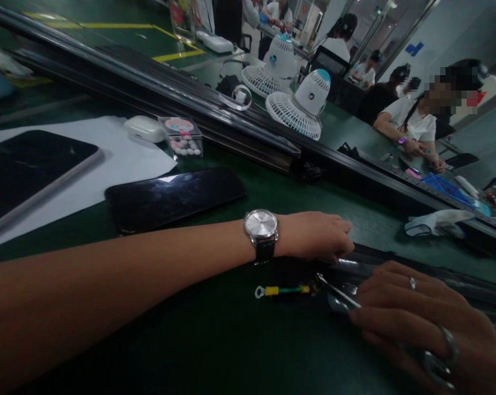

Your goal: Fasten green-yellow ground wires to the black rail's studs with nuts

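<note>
Two hands: both on the glossy black plastic-wrapped part (pixel 354 269).
Left hand (pixel 317 235): fingers together, pressing flat.
Right hand (pixel 420 323): fingers loosely together, perhaps pinching the slim metal tool (pixel 338 289).
Nearby: green wire with yellow sleeve and ring terminal (pixel 280 291).

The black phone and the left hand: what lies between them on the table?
Only bare green table between the black phone and left hand, in the head view.

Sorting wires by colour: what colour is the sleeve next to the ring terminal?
Yellow sleeve, then green wire; head view.

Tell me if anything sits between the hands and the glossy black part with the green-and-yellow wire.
Nothing visible does. The left hand and the ringed right hand both rest directly on the glossy black part; its green-and-yellow wire with a ring terminal lies uncovered on the dark green table.
</note>
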A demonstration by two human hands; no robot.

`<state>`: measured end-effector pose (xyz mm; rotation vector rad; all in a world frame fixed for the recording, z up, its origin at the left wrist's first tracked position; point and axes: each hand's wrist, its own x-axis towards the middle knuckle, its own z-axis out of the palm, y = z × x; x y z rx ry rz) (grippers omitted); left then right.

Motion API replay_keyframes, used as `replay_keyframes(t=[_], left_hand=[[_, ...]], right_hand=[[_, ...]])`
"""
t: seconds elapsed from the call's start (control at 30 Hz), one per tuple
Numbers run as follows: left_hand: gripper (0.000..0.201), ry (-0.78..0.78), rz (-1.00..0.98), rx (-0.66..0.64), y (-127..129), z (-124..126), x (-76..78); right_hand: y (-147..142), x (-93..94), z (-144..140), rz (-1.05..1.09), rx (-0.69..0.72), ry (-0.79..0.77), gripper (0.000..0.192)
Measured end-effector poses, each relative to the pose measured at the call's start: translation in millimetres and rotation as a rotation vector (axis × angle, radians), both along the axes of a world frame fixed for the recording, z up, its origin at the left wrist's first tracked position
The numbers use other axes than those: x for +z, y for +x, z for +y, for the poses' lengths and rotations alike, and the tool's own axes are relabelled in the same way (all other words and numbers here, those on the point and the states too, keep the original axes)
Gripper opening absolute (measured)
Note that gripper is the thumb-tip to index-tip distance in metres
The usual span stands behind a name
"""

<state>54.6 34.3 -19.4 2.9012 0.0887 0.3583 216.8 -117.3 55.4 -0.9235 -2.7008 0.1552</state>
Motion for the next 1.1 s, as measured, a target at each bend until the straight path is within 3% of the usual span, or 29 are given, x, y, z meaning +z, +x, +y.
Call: replay_keyframes(t=[0.2,0.33,0.7,0.8,0.97,1.1], left_hand=[[0.005,-0.02,0.016,0.003,-2.1,-1.5,3.8],[0.006,-0.039,0.005,0.003,-2.1,-1.4,2.8],[0.006,-0.023,-0.006,0.0,-1.2,-1.5,1.1],[0.005,-0.039,-0.038,-0.005,-1.4,-1.2,0.1],[0.003,-0.041,-0.066,-0.015,-1.2,-0.6,-0.9],[0.001,-0.031,-0.043,-0.006,-1.0,-1.1,0.1]], right_hand=[[1.4,-0.8,0.4,0.077,-0.148,0.062,0.006],[-6.2,-5.6,-0.7,0.129,-0.234,0.069,0.013],[-12.6,-9.7,4.4,0.132,-0.163,0.041,0.009],[-5.6,-7.9,6.5,0.076,-0.079,0.001,0.007],[13.7,7.0,13.8,-0.087,0.077,-0.164,0.02],[20.0,10.6,10.7,-0.032,-0.018,-0.087,0.024]])
